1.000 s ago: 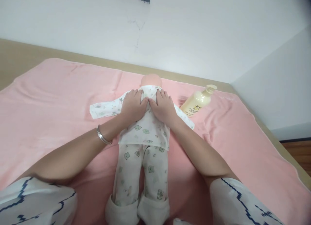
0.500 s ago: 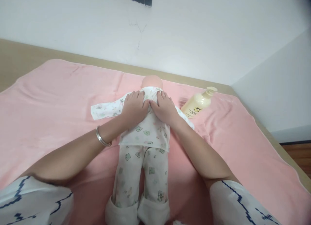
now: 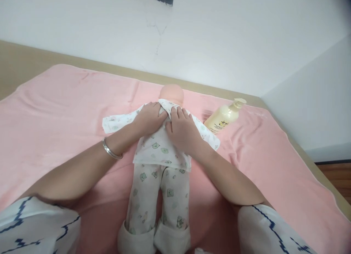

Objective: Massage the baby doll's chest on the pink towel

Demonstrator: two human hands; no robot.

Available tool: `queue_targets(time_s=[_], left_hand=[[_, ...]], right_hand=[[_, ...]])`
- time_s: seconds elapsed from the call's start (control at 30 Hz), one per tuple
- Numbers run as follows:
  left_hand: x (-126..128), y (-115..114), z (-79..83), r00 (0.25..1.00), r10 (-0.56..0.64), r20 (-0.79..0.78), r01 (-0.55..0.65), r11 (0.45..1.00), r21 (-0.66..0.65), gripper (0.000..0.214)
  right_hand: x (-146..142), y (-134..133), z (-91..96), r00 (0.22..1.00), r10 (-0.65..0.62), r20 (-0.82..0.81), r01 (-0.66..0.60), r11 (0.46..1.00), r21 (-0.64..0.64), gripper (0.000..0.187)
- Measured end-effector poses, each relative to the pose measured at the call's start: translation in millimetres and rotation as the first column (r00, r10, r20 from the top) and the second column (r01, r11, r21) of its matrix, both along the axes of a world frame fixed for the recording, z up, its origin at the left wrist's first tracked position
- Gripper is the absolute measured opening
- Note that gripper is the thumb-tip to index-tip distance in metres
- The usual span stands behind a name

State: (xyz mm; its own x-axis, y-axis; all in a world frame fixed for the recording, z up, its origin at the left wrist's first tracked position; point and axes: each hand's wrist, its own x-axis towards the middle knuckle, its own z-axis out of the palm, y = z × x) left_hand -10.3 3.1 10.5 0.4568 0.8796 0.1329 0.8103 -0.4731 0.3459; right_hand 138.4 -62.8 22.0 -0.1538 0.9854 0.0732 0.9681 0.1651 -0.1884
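Note:
A baby doll lies on its back, its bald head [image 3: 172,93] towards the wall. It wears a white printed baby shirt [image 3: 164,151] and matching trousers [image 3: 171,195] with turned-up white cuffs. My left hand [image 3: 150,118] is closed on the shirt near the collar, its thumb against a fold of the cloth. Beside it, my right hand [image 3: 182,128] rests on the shirt's chest, fingers apart and thumb out to the side. The collar is bunched between the hands, and the shirt's sleeves spread to both sides.
A pale yellow pump bottle [image 3: 223,117] lies tilted on the pink blanket [image 3: 68,111], right of the doll. Beneath the blanket is a wooden surface [image 3: 27,55], bordered by a white wall [image 3: 214,38].
My right hand has shifted left and slightly down across the chest. My left hand has drawn in its fingers, moving a little left. The collar has become folded and bunched.

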Motion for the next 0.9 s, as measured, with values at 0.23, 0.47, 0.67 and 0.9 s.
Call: queue_targets(time_s=[0.23, 0.47, 0.67, 0.9], left_hand=[[0, -31, 7.8, 0.969, -0.148, -0.199, 0.185, 0.966, 0.182, 0.038], [-1, -2, 5.2, 0.985, 0.098, 0.144, -0.082, 0.990, -0.116, 0.023], [0, -6, -5.2, 0.997, 0.005, 0.081, -0.008, 0.999, 0.047, 0.028], [6, -32, 3.0, 0.999, -0.035, 0.035, 0.031, 0.992, 0.120, 0.029]], right_hand=[[22, 42, 0.7, 0.987, -0.140, -0.084, 0.130, 0.985, -0.114, 0.057], [7, 11, -1.1, 0.998, -0.047, 0.042, 0.048, 0.999, -0.019, 0.066], [4, 7, 5.2, 0.999, -0.037, -0.025, 0.036, 0.998, -0.054, 0.065], [22, 35, 8.4, 0.991, -0.102, -0.091, 0.086, 0.983, -0.163, 0.061]])
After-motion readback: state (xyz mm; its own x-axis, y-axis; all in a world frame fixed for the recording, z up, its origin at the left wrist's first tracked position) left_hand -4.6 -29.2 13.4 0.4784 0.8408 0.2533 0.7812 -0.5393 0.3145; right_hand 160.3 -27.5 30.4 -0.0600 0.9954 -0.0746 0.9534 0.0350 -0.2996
